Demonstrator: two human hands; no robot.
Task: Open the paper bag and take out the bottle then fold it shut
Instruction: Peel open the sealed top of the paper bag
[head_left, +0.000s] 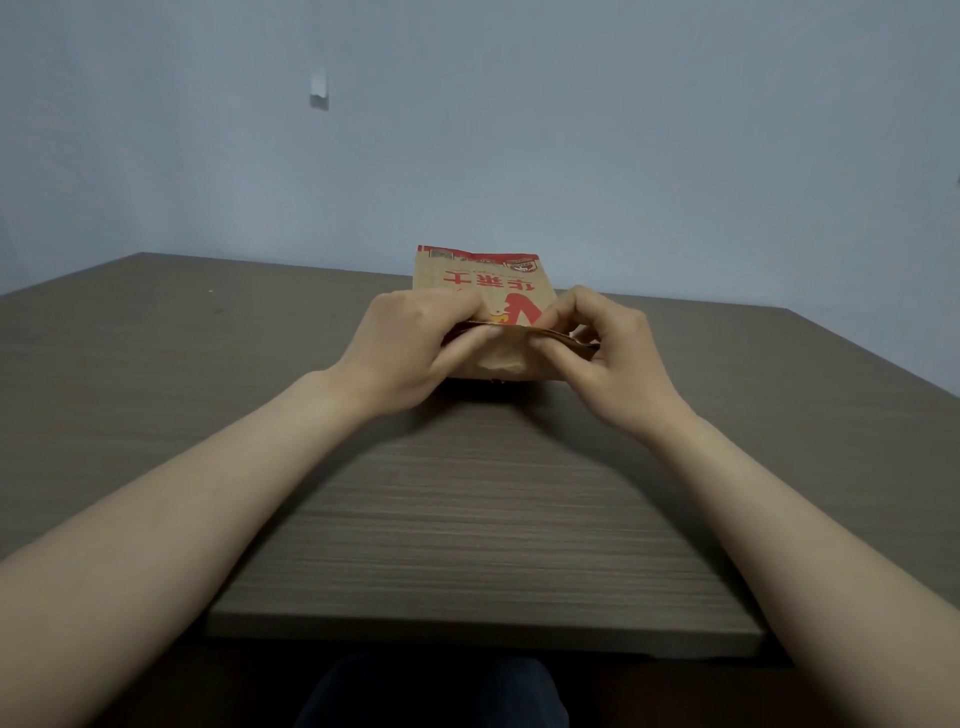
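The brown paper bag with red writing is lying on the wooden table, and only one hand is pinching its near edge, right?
Not quite. The head view shows both hands pinching the near edge of the brown paper bag with red writing: the left hand and the right hand. The bag does lie on the wooden table.

The near, folded end of the brown paper bag with red printing (480, 291) is partly covered by the left hand (410, 348) and the right hand (602, 353), so how the fold sits under the fingers cannot be made out. Whatever is inside the bag is hidden by the paper. The small print along the bag's red far edge is too small to read. Both bare forearms run off the bottom corners. The grey-brown wood-grain table (467, 519) is cut off at both sides. A small pale fitting on the blue-grey wall (318, 93) is too blurred to identify.
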